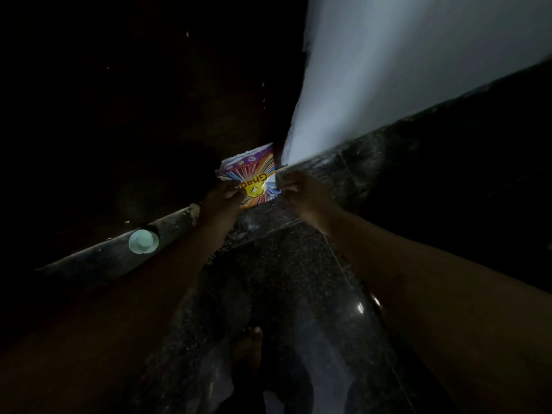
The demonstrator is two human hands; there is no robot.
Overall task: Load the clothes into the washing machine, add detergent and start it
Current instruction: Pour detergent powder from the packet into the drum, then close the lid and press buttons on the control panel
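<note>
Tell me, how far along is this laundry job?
Done: cannot tell; no washing machine or clothes show in this dark view. In hand: the left hand and right hand each pinch a side of the colourful striped plastic detergent packet, beside a white wall. Left: adding detergent and starting the machine, apparently.

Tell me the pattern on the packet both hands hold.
The detergent packet shows multicoloured rays around a yellow centre, purple near the top; head view.
</note>
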